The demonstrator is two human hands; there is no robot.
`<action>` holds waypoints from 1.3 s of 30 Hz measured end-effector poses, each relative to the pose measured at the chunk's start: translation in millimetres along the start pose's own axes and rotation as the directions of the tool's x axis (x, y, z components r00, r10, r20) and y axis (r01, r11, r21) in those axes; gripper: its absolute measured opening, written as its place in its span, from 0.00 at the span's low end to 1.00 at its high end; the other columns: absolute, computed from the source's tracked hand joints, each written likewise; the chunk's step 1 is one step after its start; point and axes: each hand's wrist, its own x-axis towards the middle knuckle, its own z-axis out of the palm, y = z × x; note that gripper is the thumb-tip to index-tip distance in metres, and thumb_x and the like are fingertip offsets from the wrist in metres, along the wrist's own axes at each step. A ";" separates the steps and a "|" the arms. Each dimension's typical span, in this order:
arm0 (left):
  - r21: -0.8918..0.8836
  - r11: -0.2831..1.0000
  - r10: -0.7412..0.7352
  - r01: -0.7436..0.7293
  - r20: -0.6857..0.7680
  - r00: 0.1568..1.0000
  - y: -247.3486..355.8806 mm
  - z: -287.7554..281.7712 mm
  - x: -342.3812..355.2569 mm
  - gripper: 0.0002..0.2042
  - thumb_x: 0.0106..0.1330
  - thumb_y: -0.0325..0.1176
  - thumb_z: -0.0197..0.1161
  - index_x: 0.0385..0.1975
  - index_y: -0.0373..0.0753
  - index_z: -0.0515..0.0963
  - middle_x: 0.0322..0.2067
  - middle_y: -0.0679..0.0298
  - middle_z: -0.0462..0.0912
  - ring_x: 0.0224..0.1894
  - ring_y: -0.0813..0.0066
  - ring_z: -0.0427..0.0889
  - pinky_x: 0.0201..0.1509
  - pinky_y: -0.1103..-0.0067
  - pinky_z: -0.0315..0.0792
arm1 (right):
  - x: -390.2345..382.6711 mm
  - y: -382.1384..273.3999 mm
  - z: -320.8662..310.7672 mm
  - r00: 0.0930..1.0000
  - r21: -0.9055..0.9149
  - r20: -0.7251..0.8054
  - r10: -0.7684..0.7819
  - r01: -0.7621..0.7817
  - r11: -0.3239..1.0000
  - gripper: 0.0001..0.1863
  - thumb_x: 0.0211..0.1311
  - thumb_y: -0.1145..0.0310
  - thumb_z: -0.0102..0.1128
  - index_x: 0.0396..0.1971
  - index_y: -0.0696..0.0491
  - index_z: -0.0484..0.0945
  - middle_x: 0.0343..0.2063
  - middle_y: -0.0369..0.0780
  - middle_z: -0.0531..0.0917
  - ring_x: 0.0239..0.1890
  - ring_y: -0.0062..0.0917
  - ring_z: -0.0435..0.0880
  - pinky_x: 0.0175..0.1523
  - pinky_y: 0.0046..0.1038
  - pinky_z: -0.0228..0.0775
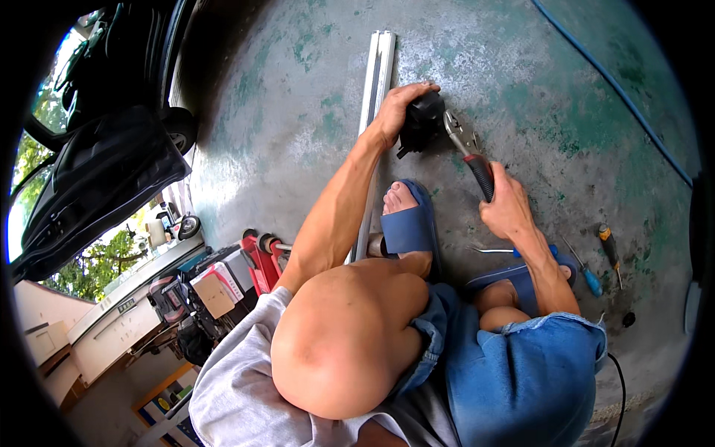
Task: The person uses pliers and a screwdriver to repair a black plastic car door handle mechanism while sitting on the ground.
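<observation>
My left hand (402, 112) is closed around a black part (424, 123), roughly cylindrical with a bracket-like lower end, held at or just above the floor. My right hand (508, 203) grips the dark red and black handle of a pair of locking pliers (466, 141). The jaws of the pliers reach the right side of the black part; whether they clamp it I cannot tell. A long silver metal bar (380, 71) lies beside my left hand and runs back under my left forearm.
Near my right foot lie a blue-handled screwdriver (590, 281), a yellow and black screwdriver (608, 246) and a hooked metal tool (494, 252). A blue hose (622, 93) crosses the floor at right. A car with an open door (104, 171) stands at left, near a red jack (259, 262) and boxes (216, 292).
</observation>
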 end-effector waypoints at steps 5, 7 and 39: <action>-0.082 0.996 -0.031 0.041 0.120 0.992 4.0 3.5 4.6 0.20 0.72 0.46 0.54 0.49 0.35 0.82 0.41 0.62 0.86 0.42 0.73 0.85 0.51 0.76 0.77 | -0.6 -0.6 -17.7 0.999 -0.103 0.004 -0.047 0.048 0.994 0.30 0.48 0.80 0.60 0.56 0.55 0.68 0.38 0.57 0.80 0.42 0.57 0.80 0.45 0.47 0.69; -0.238 0.968 -0.055 0.076 0.095 0.994 3.2 2.9 7.2 0.19 0.72 0.45 0.55 0.46 0.34 0.82 0.39 0.61 0.86 0.40 0.72 0.85 0.49 0.75 0.78 | 2.7 -5.1 -11.8 0.999 -0.116 -0.001 -0.034 0.034 0.993 0.29 0.49 0.80 0.60 0.56 0.55 0.68 0.35 0.56 0.80 0.39 0.56 0.80 0.43 0.46 0.68; -0.109 0.992 -0.073 0.068 -0.040 0.997 -35.0 16.9 5.0 0.16 0.63 0.38 0.58 0.40 0.31 0.83 0.36 0.56 0.87 0.37 0.66 0.87 0.48 0.73 0.80 | -20.7 36.9 -28.8 0.993 -0.205 0.036 -0.113 0.118 0.972 0.18 0.48 0.76 0.55 0.42 0.57 0.69 0.33 0.57 0.83 0.40 0.59 0.81 0.46 0.54 0.71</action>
